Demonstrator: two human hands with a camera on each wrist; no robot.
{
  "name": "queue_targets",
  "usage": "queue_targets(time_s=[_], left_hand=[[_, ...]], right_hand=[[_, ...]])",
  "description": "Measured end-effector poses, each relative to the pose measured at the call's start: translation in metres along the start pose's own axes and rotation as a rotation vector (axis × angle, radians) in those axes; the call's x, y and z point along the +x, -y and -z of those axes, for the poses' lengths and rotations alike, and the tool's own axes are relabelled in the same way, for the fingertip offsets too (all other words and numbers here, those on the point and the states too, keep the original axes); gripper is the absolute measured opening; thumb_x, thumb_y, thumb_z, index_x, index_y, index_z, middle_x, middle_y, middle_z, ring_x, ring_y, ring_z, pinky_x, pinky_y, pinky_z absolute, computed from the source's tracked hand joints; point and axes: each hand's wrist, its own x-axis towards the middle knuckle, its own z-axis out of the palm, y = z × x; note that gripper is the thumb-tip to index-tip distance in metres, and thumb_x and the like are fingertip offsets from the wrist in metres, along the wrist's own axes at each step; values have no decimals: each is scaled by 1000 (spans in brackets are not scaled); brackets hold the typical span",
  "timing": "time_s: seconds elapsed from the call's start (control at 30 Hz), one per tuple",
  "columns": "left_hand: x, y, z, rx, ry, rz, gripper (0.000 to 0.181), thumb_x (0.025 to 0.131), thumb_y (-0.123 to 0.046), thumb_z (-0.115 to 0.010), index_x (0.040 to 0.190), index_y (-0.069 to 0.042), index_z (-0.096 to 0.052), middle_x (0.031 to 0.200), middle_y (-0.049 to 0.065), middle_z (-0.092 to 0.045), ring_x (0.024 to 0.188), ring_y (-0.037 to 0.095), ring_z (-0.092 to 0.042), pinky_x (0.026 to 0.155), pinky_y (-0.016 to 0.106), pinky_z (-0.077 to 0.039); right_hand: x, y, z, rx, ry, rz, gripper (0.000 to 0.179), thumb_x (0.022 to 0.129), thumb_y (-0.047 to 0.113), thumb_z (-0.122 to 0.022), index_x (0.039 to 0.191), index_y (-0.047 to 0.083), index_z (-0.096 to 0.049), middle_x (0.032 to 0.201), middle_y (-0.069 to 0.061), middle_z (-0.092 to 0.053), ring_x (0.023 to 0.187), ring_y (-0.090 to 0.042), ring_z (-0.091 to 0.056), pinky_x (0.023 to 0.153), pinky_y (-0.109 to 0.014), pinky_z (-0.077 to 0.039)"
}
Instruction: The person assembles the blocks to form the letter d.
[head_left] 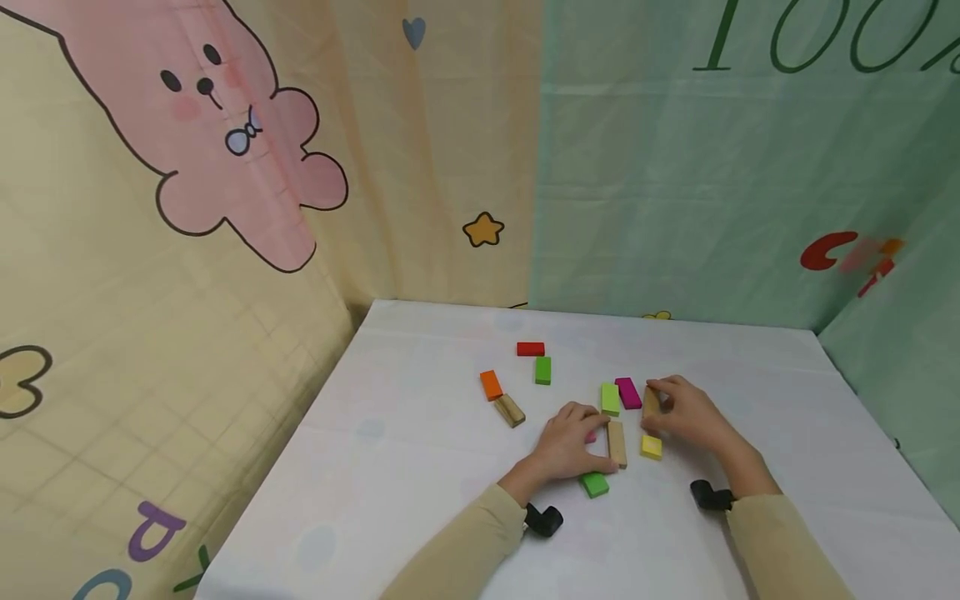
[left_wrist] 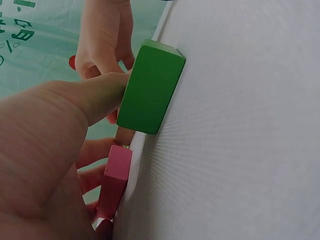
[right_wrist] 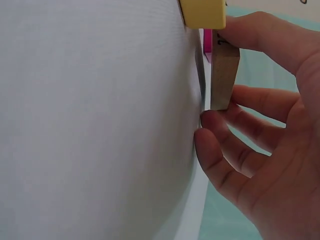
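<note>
My left hand [head_left: 564, 442] pinches a plain wooden block [head_left: 617, 444] between thumb and fingers at its two ends. A green block [left_wrist: 152, 87] lies by the left thumb, and a pink block [left_wrist: 115, 182] sits under the fingers, mostly hidden in the head view. To the right, my right hand [head_left: 692, 414] grips a second wooden block [right_wrist: 225, 72] end to end, with small dark marks on one face. Close to the right thumb is a yellow block [head_left: 651, 447]. Between the hands, toward the back, lie a lime block [head_left: 611, 399] and a magenta block [head_left: 628, 393].
On the white table [head_left: 405, 500], farther left, are an orange block [head_left: 491, 385] and another wooden block [head_left: 510, 411]. A red block [head_left: 530, 349] and a green block [head_left: 543, 371] lie behind them. Printed curtains [head_left: 450, 150] hang at the back and sides.
</note>
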Motion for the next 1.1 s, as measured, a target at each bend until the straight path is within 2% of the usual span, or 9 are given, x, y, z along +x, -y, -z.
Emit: queue_targets(time_s=[0.27,0.83,1.1], left_hand=[[1,0,-1,-3,2,-1,73,85,-62,-71,147,-28,-52,145,-8,-46,134,10,-36,110,37,-35],[0,-1,-1,21,-9,0,72,85,-62,-72,145,-27,-55,145,-7,-47,135,10,-36,110,37,-35],[0,-1,0,10,5,11,73,84,-61,-73,146,-26,-54,146,-7,-46,136,11,-35,111,36,-35]], right_hand=[[11,0,-4,16,20,10,82,82,35,-84,145,-1,-48,133,-22,-52,111,-37,-56,88,-51,-54],[25,17,-10,47,46,34,80,83,31,-84,146,-1,-47,138,-24,-49,112,-39,-57,88,-50,-55],[34,26,-14,29,54,51,78,82,30,-84,146,0,-49,137,-20,-51,108,-34,-56,87,-47,-54]])
